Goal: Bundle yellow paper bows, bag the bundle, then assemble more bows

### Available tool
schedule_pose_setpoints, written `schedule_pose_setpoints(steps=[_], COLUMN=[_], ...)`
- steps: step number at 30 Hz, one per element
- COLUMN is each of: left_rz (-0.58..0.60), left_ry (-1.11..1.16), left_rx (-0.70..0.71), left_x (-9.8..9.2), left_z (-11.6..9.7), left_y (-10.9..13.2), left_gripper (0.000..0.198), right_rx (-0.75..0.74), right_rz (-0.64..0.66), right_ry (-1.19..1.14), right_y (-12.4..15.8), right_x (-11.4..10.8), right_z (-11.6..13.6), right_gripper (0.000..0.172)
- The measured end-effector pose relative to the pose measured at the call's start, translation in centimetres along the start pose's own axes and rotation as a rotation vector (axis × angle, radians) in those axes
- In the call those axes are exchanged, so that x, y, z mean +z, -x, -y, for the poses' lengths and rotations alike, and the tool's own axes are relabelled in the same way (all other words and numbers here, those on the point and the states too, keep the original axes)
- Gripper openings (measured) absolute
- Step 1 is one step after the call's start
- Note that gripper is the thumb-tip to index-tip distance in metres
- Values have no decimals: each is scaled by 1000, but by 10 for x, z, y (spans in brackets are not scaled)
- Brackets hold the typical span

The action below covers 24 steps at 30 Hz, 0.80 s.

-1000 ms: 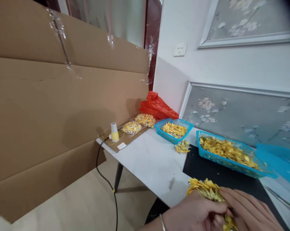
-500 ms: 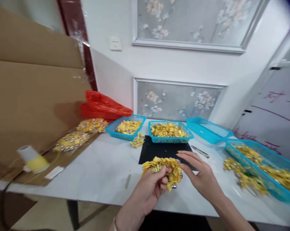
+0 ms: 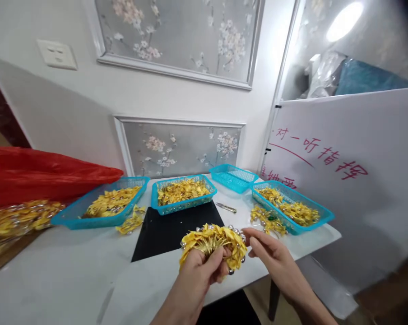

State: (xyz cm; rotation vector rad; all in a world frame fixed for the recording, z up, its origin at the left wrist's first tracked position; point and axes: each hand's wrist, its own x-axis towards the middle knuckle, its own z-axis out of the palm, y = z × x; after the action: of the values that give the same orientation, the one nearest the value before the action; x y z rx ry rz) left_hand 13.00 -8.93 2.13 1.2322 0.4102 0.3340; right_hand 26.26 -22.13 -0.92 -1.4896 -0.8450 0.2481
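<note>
Dozens of yellow petal-like pieces make up one thick, fanned bunch (image 3: 194,241), with silvery beads (image 3: 231,271) dotted along its outer edge and thin golden stems (image 3: 209,245) converging toward its middle. It is held up over the near part of the white bench (image 3: 71,275), just in front of a black mat (image 3: 175,230). The left forearm reaches up and forward from the bottom of the view, and the left hand (image 3: 206,266) is closed on the gathered stems, thumb laid across the front. The right forearm slants in from the lower right; the right hand (image 3: 273,253) has its fingers bent and its fingertips at the bunch's right edge, beside the beads. Whether those fingertips pinch a bead cannot be told.
</note>
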Motion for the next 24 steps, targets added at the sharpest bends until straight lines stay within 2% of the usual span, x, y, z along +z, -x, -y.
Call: schedule_pose_setpoints(steps=[3,5,10,13,16,20,24], left_rz=[14,0,-86,-100,-57,31,52], left_ry=[-329,-442,-521,-505,-446,-344,-117], left_rx=[137,183,187,193,184,129,26], left_x=[8,7,-9,-13,-11,-3,3], left_z=[2,2,6,7,10,17,21], left_y=[-12,-19,-26,-24,-24,-29,-32], left_gripper=[37,40,38,35,36,37,34], right_rx=[77,103,155,76,-13,-44,-112], right_rz=[33,36,66,109,92,54,30], right_ry=[-111,-142,-178,-187,-94,18,147], right_y=[3,2,0,-1,-2,-5,-7], right_x=[-4,-1,13,19,18,11,7], right_z=[-4,-13,-41,-45,-41,-34,-24], right_gripper=[44,50,60,62,53,35,17])
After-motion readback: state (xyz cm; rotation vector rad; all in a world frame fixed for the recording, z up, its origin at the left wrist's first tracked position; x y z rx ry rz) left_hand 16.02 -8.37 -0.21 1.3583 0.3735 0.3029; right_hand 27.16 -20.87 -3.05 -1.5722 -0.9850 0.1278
